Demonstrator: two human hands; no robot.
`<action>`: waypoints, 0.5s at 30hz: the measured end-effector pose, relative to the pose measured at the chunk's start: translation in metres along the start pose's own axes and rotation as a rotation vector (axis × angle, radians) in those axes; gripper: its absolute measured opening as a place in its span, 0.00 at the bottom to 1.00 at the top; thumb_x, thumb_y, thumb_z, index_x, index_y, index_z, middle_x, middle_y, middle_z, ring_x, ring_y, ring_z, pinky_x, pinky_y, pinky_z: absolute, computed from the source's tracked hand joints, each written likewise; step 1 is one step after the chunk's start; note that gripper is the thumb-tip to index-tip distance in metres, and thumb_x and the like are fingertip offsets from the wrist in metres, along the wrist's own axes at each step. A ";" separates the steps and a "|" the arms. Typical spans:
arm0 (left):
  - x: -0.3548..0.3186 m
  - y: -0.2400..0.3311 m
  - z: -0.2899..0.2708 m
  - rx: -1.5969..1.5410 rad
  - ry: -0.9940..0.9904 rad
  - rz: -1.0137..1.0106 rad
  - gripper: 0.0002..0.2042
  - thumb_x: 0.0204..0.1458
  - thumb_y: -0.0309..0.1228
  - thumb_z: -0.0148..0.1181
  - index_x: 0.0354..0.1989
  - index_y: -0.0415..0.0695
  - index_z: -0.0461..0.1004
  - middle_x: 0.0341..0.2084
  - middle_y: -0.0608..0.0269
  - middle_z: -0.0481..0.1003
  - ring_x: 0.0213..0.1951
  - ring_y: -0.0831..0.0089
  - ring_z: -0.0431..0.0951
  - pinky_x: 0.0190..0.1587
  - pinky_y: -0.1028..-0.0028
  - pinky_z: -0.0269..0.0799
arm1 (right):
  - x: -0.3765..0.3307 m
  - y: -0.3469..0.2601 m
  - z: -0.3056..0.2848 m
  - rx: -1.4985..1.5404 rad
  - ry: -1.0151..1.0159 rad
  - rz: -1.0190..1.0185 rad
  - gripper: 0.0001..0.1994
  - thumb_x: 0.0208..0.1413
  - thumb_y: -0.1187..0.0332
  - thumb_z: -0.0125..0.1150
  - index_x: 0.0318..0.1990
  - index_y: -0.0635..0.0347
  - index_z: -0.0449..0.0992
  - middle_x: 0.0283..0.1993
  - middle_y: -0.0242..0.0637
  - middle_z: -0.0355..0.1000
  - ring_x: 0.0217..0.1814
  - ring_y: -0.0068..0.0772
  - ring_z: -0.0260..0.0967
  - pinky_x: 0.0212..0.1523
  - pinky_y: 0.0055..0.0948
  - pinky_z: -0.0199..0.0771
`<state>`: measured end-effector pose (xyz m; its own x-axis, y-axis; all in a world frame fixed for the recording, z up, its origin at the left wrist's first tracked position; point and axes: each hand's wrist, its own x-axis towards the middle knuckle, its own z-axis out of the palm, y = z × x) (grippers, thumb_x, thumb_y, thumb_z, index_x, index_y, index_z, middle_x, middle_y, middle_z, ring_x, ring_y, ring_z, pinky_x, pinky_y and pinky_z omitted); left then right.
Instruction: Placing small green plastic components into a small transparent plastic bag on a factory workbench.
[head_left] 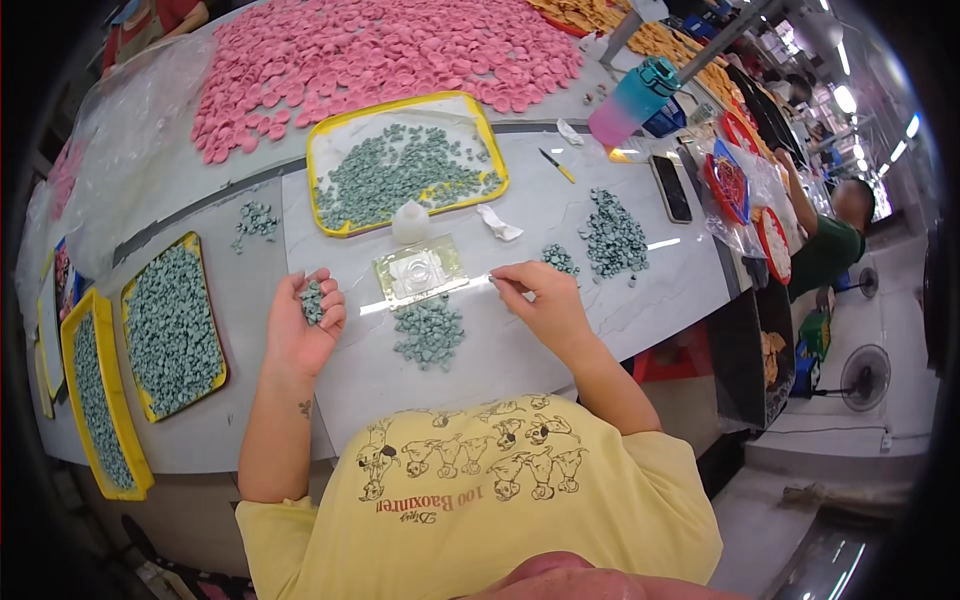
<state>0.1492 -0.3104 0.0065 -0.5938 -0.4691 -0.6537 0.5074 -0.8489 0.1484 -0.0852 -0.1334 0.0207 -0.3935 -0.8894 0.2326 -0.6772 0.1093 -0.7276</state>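
My left hand (306, 322), palm up with curled fingers, cups a handful of small grey-green pieces (312, 301). To the right, my right hand (545, 300) pinches one tiny green piece (492, 280) between thumb and fingertips; its shape is too small to tell. Between my hands lies a clear, flat plate with a round ring (418, 270). A small translucent white bottle (410, 222) stands just behind it. On the near side of the plate is a loose pile of green pieces (430, 333). Two more piles (614, 235) lie beyond my right hand.
A yellow-rimmed tray (322, 130) of green pieces sits behind the bottle; two more yellow trays (190, 400) (130, 480) are at left. Pink discs (380, 50) cover the far table. A knife (557, 165), crumpled tissue (500, 224), phone (671, 188) and bottle (635, 100) lie right. A co-worker (835, 235) is beyond.
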 end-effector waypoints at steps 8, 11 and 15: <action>-0.009 -0.003 0.023 -0.015 -0.036 -0.029 0.10 0.55 0.22 0.46 0.45 0.35 0.61 0.28 0.62 0.63 0.25 0.78 0.59 0.21 0.83 0.57 | 0.010 -0.009 -0.014 -0.073 0.002 0.018 0.06 0.44 0.76 0.61 0.33 0.62 0.77 0.28 0.36 0.73 0.25 0.27 0.70 0.27 0.22 0.70; -0.010 0.001 0.016 0.010 -0.108 -0.034 0.10 0.55 0.24 0.48 0.45 0.35 0.61 0.28 0.63 0.63 0.25 0.80 0.60 0.21 0.84 0.58 | 0.010 -0.013 -0.009 -0.098 -0.050 -0.020 0.05 0.43 0.75 0.61 0.31 0.62 0.76 0.27 0.37 0.71 0.27 0.32 0.70 0.29 0.26 0.70; -0.007 0.010 0.004 -0.029 -0.189 -0.156 0.11 0.55 0.25 0.49 0.44 0.34 0.62 0.28 0.64 0.63 0.25 0.81 0.60 0.21 0.85 0.58 | 0.011 -0.010 0.010 -0.314 -0.156 -0.057 0.03 0.45 0.73 0.58 0.27 0.62 0.72 0.26 0.39 0.69 0.30 0.40 0.68 0.32 0.34 0.70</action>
<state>0.1554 -0.3164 0.0155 -0.7715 -0.3721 -0.5162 0.4162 -0.9087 0.0329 -0.0764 -0.1488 0.0237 -0.2668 -0.9523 0.1482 -0.8628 0.1675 -0.4769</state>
